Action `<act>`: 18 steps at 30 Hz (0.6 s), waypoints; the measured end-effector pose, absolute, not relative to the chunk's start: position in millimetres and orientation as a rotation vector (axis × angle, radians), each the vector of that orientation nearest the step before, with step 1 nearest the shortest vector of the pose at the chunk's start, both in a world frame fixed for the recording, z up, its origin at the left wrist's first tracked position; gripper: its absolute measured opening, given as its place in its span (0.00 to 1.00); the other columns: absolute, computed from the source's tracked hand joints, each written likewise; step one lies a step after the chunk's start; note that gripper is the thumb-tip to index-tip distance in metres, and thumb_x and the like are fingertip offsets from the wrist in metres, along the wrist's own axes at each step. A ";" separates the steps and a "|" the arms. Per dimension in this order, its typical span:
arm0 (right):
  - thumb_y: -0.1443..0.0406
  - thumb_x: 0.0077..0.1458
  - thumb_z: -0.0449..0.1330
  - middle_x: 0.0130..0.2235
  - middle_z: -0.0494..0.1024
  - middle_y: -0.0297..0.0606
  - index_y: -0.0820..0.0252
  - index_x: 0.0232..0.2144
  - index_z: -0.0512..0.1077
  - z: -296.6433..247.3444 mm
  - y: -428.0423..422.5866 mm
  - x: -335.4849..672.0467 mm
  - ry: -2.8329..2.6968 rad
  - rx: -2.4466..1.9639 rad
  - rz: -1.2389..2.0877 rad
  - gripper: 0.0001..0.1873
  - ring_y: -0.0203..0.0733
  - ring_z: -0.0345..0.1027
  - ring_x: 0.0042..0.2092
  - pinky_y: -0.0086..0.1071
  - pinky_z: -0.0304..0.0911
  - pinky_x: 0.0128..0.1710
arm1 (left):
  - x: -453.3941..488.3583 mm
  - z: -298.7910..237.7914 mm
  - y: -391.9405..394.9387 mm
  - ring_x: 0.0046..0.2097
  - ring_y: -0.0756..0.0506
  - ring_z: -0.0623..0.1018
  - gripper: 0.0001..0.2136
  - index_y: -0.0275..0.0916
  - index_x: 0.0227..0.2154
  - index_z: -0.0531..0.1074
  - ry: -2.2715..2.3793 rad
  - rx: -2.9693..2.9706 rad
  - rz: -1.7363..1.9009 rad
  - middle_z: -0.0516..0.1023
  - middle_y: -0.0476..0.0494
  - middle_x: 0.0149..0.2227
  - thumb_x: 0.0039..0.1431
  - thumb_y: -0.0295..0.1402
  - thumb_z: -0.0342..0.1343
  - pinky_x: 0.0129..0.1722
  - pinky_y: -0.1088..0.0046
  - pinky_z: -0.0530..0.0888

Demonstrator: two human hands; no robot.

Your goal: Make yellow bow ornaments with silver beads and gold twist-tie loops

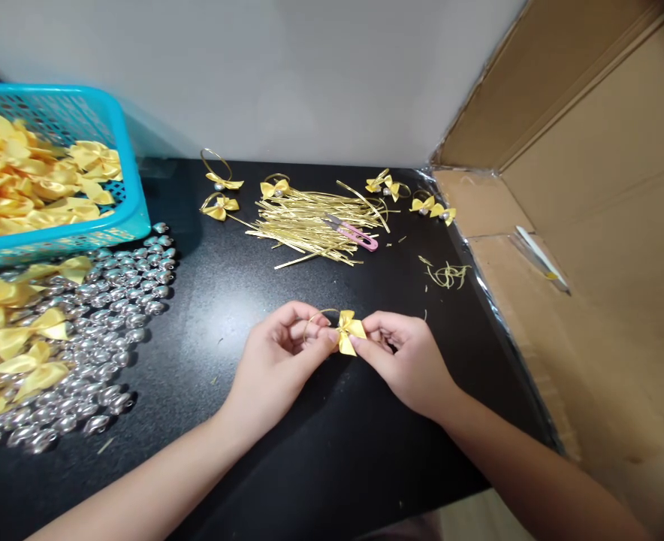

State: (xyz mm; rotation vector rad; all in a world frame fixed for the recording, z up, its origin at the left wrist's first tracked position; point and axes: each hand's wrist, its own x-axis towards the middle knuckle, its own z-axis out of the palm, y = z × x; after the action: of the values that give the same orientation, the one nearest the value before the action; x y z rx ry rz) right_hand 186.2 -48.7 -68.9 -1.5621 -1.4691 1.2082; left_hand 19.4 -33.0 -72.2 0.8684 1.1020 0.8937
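Note:
My left hand (279, 353) and my right hand (402, 361) meet over the black table (309, 451), both pinching one small yellow ribbon bow (348, 332). A thin gold wire loop (318, 319) curls from the bow over my left fingers. Both hands have their fingers closed around this piece. Further back lies a heap of gold twist ties (309, 222) with pink snips (354, 234) on top.
A blue basket (123, 218) full of yellow bows stands at the back left. Silver beads (112, 330) and loose bows (16, 338) cover the left side. Finished bow loops (222, 180) lie along the back. An open cardboard box (591, 263) stands at the right.

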 end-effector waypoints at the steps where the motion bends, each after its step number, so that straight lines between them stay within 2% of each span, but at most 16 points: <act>1: 0.66 0.51 0.61 0.19 0.61 0.27 0.61 0.22 0.70 -69.1 -47.8 187.1 -1.494 -1.550 1.182 0.07 0.30 0.53 0.22 0.27 0.53 0.22 | 19.7 -72.1 -32.7 0.25 0.54 0.75 0.10 0.38 0.31 0.68 1.100 0.859 0.897 0.77 0.54 0.21 0.48 0.29 0.65 0.30 0.80 0.71; 3: 0.67 0.51 0.61 0.24 0.71 0.32 0.60 0.26 0.74 -68.9 -45.7 190.6 -1.571 -1.509 1.043 0.03 0.33 0.63 0.27 0.28 0.60 0.28 | 19.8 -71.7 -32.0 0.25 0.53 0.76 0.13 0.39 0.35 0.66 1.109 0.857 0.903 0.77 0.54 0.21 0.49 0.29 0.65 0.29 0.81 0.71; 5: 0.68 0.51 0.60 0.35 0.77 0.38 0.58 0.34 0.76 -67.4 -44.3 194.6 -1.615 -1.479 0.774 0.06 0.40 0.70 0.38 0.34 0.65 0.39 | 19.3 -71.4 -31.8 0.24 0.53 0.76 0.15 0.40 0.38 0.64 1.135 0.901 0.916 0.77 0.55 0.21 0.50 0.29 0.64 0.28 0.81 0.70; 7: 0.69 0.51 0.59 0.42 0.75 0.41 0.56 0.37 0.76 -64.9 -44.9 196.7 -1.613 -1.464 0.457 0.10 0.45 0.69 0.46 0.40 0.64 0.47 | 18.3 -71.8 -33.0 0.25 0.52 0.77 0.15 0.41 0.40 0.63 1.164 1.005 0.940 0.78 0.54 0.22 0.52 0.30 0.63 0.29 0.80 0.71; 10: 0.68 0.50 0.61 0.40 0.73 0.40 0.53 0.31 0.78 -61.5 -49.6 193.2 -1.711 -1.420 0.185 0.06 0.46 0.66 0.45 0.43 0.62 0.48 | 16.4 -72.9 -37.5 0.30 0.50 0.80 0.15 0.43 0.43 0.63 1.202 1.297 0.963 0.81 0.51 0.28 0.56 0.29 0.60 0.34 0.77 0.74; 14: 0.64 0.52 0.64 0.45 0.74 0.39 0.51 0.32 0.79 -62.7 -54.8 184.6 -1.904 -1.444 0.187 0.05 0.48 0.63 0.49 0.44 0.59 0.51 | 14.9 -72.6 -44.4 0.33 0.50 0.82 0.16 0.44 0.46 0.62 1.227 1.757 0.981 0.83 0.51 0.31 0.57 0.25 0.58 0.34 0.79 0.74; 18: 0.66 0.55 0.62 0.46 0.74 0.39 0.52 0.29 0.79 -66.5 -52.4 185.1 -1.951 -1.396 0.273 0.05 0.46 0.62 0.50 0.43 0.58 0.52 | 14.8 -72.4 -46.8 0.32 0.52 0.82 0.19 0.43 0.47 0.61 1.181 1.997 1.034 0.83 0.53 0.31 0.56 0.22 0.58 0.35 0.81 0.75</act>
State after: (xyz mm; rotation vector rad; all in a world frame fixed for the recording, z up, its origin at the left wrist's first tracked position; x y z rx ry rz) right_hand 185.1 -52.4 -66.5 -1.3955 -1.9515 0.2734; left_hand 14.8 -46.8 -72.4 1.9968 1.1807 1.0336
